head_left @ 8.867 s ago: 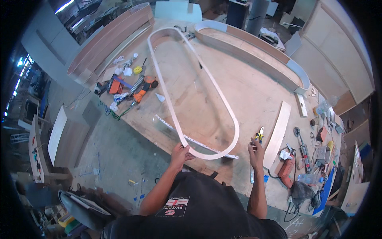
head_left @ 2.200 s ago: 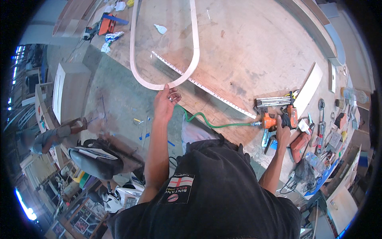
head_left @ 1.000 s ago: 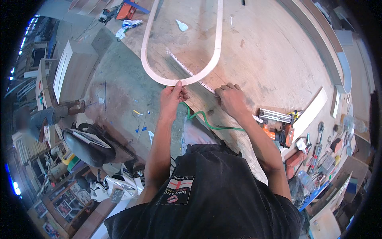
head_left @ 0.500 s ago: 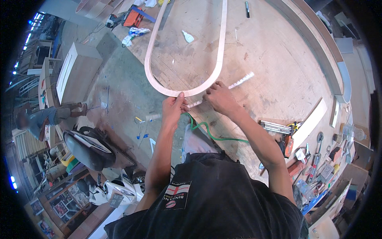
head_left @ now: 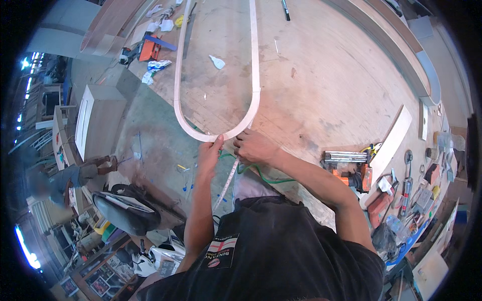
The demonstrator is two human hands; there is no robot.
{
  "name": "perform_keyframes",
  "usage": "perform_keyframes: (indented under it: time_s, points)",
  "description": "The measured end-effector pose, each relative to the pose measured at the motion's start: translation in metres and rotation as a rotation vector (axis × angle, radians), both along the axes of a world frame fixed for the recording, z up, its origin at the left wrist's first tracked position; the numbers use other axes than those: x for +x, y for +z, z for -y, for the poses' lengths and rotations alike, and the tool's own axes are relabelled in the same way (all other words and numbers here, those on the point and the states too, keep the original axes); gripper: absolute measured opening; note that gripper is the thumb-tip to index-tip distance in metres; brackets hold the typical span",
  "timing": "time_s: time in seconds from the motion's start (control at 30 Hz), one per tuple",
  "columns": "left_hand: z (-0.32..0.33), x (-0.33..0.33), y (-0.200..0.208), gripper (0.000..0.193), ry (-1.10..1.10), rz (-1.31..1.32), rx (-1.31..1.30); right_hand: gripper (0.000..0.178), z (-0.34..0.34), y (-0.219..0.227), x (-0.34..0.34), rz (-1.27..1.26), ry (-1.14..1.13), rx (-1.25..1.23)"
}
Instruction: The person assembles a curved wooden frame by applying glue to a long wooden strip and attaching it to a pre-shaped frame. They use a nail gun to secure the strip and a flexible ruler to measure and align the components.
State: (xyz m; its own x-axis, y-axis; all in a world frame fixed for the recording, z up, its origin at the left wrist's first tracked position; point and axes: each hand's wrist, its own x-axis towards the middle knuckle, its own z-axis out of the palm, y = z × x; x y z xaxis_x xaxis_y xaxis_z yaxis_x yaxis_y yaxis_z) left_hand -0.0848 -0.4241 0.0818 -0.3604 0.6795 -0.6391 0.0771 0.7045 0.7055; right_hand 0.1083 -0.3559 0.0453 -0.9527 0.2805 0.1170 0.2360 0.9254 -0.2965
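Observation:
A long, pale wooden U-shaped strip frame (head_left: pixel 176 75) lies over the worktable, its rounded end toward me. My left hand (head_left: pixel 209 156) is closed on the middle of that bend, thumb on top and fingers underneath. Close beside it, my right hand (head_left: pixel 257 147) has its fingers pinched just under the right part of the curve. From these fingers a white tape measure (head_left: pixel 230 179) hangs slantwise down toward my body, between my forearms. The tape's upper end is hidden by the right hand.
A green hose (head_left: pixel 273 179) curls below my hands at the table edge. Nail guns (head_left: pixel 351 168), a pale board (head_left: pixel 391 143) and hand tools lie at right. A curved panel (head_left: pixel 386 45) borders the far right. A marker (head_left: pixel 285 10) lies beyond. At left, a person (head_left: pixel 65 178) stands past a motorcycle (head_left: pixel 125 208).
The tape measure, earlier stretched up to the right through my right hand, now hangs down toward me. My right hand has moved left, nearer the left hand. The whole view has shifted.

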Motion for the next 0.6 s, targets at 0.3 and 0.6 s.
perform_keyframes:
  time_s: [0.3, 0.6]
  points:
    - [-0.005, -0.009, 0.013, 0.057, -0.290, -0.347, -0.202, 0.017, 0.001, -0.008, 0.002, -0.110, -0.035, -0.057]
    - [-0.082, 0.068, 0.023, 0.059, -0.410, -0.770, 0.593, 0.012, 0.005, -0.022, -0.002, -0.170, -0.099, 0.067]
